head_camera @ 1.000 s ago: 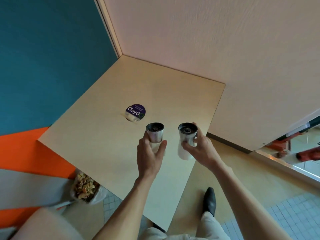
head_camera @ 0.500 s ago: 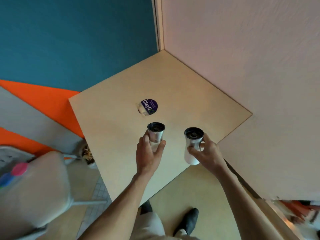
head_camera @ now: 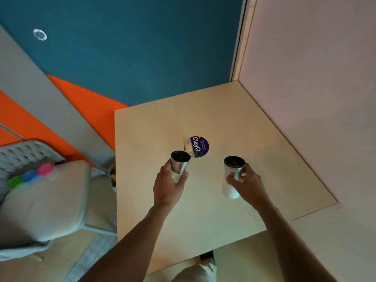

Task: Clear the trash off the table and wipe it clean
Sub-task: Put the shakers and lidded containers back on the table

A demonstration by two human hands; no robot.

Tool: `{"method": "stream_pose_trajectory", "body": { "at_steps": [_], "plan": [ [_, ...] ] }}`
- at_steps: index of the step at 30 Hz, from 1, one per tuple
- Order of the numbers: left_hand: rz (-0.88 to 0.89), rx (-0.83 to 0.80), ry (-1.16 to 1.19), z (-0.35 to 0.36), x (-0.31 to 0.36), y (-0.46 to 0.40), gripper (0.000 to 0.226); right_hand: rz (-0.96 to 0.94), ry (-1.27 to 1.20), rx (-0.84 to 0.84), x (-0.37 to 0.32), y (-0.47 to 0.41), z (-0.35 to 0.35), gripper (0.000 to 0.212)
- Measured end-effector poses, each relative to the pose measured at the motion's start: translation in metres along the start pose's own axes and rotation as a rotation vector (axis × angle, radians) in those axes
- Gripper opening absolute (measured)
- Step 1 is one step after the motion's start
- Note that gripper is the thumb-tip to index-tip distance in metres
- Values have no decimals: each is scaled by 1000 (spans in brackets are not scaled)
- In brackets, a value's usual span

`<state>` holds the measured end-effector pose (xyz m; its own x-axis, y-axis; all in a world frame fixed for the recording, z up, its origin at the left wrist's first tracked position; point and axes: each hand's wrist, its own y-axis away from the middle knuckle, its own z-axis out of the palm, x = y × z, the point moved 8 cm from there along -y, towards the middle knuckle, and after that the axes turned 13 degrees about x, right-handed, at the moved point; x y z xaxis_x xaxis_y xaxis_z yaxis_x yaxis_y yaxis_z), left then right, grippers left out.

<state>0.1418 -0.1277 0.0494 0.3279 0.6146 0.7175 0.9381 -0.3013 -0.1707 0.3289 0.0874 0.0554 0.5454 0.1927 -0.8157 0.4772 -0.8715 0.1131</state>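
Over the pale wooden table (head_camera: 254, 139) I hold two shakers with steel tops. My left hand (head_camera: 168, 186) grips the left shaker (head_camera: 179, 164) from below, its white body mostly hidden by my fingers. My right hand (head_camera: 247, 182) grips the right shaker (head_camera: 232, 176), whose white lower body shows beside my fingers. Both are upright and above the table's middle. Just beyond the left shaker a round purple ClayGo sign (head_camera: 197, 146) stands on the table.
A white wall (head_camera: 315, 78) borders the table on the right and a teal wall (head_camera: 142, 47) stands behind it. At the left sits a cushioned chair (head_camera: 44, 200) with coloured discs (head_camera: 30, 176) on it. A food container (head_camera: 113, 176) lies on the floor by the table's left edge.
My view has swung left, so the table now sits toward the right and the chair has come into sight. Both hands still hold the shakers, now spread wider apart.
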Motion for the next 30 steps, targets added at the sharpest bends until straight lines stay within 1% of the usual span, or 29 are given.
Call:
{"method": "stream_pose_trajectory", "body": {
  "at_steps": [3,6,17,22,30],
  "plan": [
    [-38,60,-5,6,1,-34,55,-14,24,-18,-14,-40,7,45],
    [-88,91,3,13,4,-62,57,-43,44,-25,-32,-77,11,44],
    [-60,179,-130,32,35,-160,61,-152,80,-157,-104,-207,35,55],
    [-70,200,-155,38,45,-196,61,-192,82,-195,-122,-259,48,58],
    [-205,259,-158,56,42,-271,60,-226,109,-236,-146,-353,83,66]
  ]
}}
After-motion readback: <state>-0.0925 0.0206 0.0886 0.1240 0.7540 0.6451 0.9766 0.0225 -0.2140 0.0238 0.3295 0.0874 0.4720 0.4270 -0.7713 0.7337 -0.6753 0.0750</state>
